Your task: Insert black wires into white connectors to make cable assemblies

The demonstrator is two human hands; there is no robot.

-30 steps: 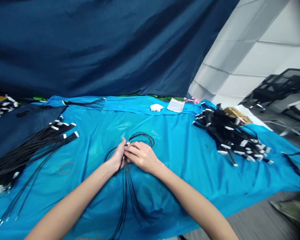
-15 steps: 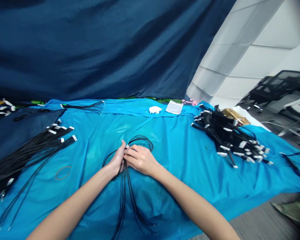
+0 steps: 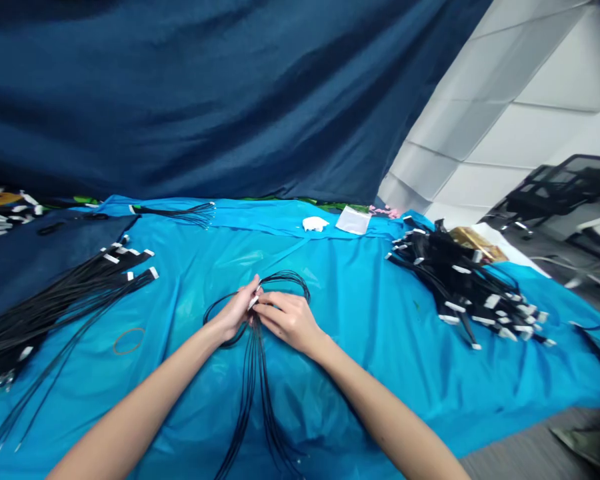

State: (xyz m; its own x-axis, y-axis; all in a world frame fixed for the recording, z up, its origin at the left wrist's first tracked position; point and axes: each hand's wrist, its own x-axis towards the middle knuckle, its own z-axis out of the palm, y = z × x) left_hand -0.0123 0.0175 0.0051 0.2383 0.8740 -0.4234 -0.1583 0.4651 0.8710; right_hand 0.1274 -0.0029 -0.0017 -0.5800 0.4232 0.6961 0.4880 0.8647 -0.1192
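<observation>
Both my hands meet at the middle of a bright blue plastic sheet [image 3: 360,313]. My left hand [image 3: 236,312] and my right hand [image 3: 290,320] are closed on a bundle of thin black cables [image 3: 254,373]. The fingers pinch the bundle where small white tags sit. Beyond my hands the cables curl into a loop [image 3: 285,280]; toward me their loose ends fan out over the sheet.
A long sheaf of straight black cables with white tags [image 3: 65,293] lies at the left. A heap of coiled tagged cables [image 3: 460,280] lies at the right. A brown rubber band [image 3: 129,341], a small clear bag [image 3: 353,220] and a dark blue curtain [image 3: 205,100] are also in view.
My hands stay closed on the bundle at the same spot; the fingers shift only slightly. The view has swung a little.
</observation>
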